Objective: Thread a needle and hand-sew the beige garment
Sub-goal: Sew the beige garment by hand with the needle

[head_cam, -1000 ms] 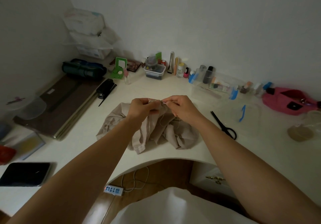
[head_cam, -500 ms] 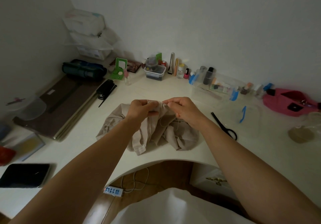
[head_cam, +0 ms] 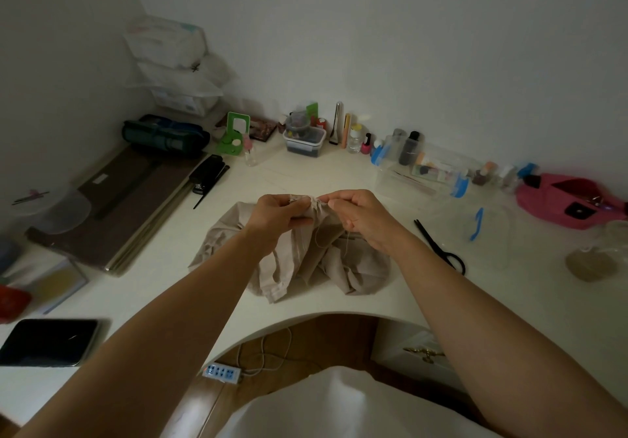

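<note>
Here, both hands meet above the middle of the cream tabletop, lifted a little over it. The left hand has its fingers curled round a bunched fold of the beige garment, thumb on top, holding the fabric up. The right hand faces it from the other side, its thumb and forefinger pinching the same gathered edge, the other fingers curled below. The two hands nearly touch at the fingertips. Whether a needle sits in that pinch is too small to make out. A pale thread hangs in a loop from between the hands and lies against the cloth. The rest of the garment lies crumpled on the tabletop beneath the wrists, close to the curved front edge. Black scissors lie on the person's right, near the right forearm and apart from the fabric. Further right is a pink pouch. A clear plastic box and a row of small bottles stand along the wall. A black stapler lies to the left, and a dark tablet rests at the near left.
</note>
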A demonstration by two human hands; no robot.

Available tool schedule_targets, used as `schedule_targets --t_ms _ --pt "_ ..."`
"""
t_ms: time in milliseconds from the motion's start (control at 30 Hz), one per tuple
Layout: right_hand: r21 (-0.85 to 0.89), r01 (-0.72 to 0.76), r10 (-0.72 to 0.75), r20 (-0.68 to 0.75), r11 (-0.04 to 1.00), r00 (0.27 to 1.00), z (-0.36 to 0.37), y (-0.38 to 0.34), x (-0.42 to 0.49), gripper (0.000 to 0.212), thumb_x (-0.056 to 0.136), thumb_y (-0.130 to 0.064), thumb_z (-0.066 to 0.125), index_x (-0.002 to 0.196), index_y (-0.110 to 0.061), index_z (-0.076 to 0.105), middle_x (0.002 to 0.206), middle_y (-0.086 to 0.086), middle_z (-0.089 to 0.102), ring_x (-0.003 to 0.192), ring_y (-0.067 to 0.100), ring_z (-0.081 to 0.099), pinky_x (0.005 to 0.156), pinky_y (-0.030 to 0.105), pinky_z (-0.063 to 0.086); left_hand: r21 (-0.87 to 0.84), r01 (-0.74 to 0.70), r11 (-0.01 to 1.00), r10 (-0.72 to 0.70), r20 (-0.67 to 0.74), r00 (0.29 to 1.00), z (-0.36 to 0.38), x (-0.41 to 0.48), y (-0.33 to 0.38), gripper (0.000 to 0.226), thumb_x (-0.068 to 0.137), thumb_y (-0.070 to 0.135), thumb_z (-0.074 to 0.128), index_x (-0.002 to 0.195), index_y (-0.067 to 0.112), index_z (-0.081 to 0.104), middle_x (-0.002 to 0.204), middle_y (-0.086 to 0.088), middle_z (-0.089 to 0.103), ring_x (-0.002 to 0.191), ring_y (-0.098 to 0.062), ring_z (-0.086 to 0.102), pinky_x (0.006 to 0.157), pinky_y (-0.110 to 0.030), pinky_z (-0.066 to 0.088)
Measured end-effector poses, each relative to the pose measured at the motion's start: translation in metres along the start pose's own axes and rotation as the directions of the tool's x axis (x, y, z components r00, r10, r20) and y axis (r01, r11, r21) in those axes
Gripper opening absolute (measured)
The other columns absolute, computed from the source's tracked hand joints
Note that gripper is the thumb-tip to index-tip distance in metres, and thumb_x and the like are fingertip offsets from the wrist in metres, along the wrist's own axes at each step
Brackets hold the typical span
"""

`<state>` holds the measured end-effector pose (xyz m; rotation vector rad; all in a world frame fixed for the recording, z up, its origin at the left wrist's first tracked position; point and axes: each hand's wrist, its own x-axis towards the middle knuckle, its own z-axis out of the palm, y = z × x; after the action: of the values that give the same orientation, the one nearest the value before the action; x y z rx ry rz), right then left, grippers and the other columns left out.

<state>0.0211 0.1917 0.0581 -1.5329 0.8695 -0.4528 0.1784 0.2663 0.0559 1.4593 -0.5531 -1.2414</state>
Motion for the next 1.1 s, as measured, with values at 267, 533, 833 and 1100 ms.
schedule_targets --t_ms 267,533,833,1100 --pt "0.013 -0.001 0.001 -0.02 1.0 1.0 0.0002 0.0047 0.0027 0.023 0.1 -0.011 0.05 0.102 -0.021 0.071 0.05 -0.014 0.05 0.049 0.004 0.034 0.051 0.021 0.031 -0.038 0.032 0.999 -0.032 0.016 0.999 0.0012 -0.0003 0.0006 0.009 0.091 0.006 0.061 0.091 -0.001 0.067 0.084 -0.012 0.067 0.071 -0.014 0.066 0.062 -0.018 0.057" --pt "-0.037 0.005 -0.005 -0.019 0.999 1.0 -0.0024 0.004 0.0017 0.023 0.101 -0.012 0.048 0.108 -0.018 0.069 0.048 -0.017 0.049 0.049 0.003 0.035 0.053 0.022 0.033 0.023 0.008 1.0 -0.007 -0.021 1.0 0.0001 0.0004 0.0014 0.01 0.09 0.008 0.063 0.094 0.0 0.067 0.085 -0.01 0.068 0.071 -0.013 0.067 0.062 -0.017 0.056" --pt "0.061 0.01 -0.012 0.02 0.998 1.0 -0.0049 0.0087 0.0067 0.025 0.101 -0.007 0.047 0.108 -0.017 0.069 0.048 -0.013 0.044 0.048 0.004 0.033 0.048 0.019 0.029 0.049 -0.019 0.999 0.02 -0.018 1.0 0.0012 0.0026 0.0016 0.012 0.093 0.008 0.06 0.093 -0.001 0.067 0.086 -0.012 0.067 0.072 -0.015 0.066 0.063 -0.018 0.057" --pt "0.061 0.023 -0.025 0.034 0.998 0.999 -0.0054 0.0086 0.0067 0.025 0.101 -0.008 0.047 0.106 -0.018 0.069 0.048 -0.013 0.045 0.048 0.004 0.032 0.048 0.018 0.03 0.015 -0.001 1.0 0.0 0.008 1.0 0.0033 0.0022 0.0031 0.016 0.093 0.007 0.059 0.1 -0.006 0.066 0.086 -0.012 0.068 0.072 -0.014 0.066 0.062 -0.017 0.056"
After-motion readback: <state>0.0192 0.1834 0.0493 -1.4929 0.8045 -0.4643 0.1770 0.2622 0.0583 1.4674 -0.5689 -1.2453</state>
